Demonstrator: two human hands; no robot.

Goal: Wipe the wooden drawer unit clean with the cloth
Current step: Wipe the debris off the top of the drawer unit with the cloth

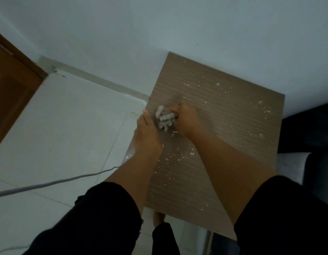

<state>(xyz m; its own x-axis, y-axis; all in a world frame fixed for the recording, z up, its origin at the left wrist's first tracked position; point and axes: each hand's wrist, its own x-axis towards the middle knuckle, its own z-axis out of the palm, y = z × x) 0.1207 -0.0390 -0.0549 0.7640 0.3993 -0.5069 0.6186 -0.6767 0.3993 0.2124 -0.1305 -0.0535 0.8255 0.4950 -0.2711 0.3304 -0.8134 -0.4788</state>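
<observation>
at nine o'clock on the crumb-strewn brown wooden drawer unit top (223, 111), right hand (185, 120) clutches the soft, bunched grey cloth (164, 117); flat left hand (147, 133) waits relaxed at the edge.

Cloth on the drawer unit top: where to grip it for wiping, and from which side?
Grip the bunched cloth over its upper right part, coming from above, as the right hand does now. It is a crumpled wad lying on the flat top, so fingers curled over it can press down. The left hand sits by the top's left edge, and white specks lie to the right.
</observation>
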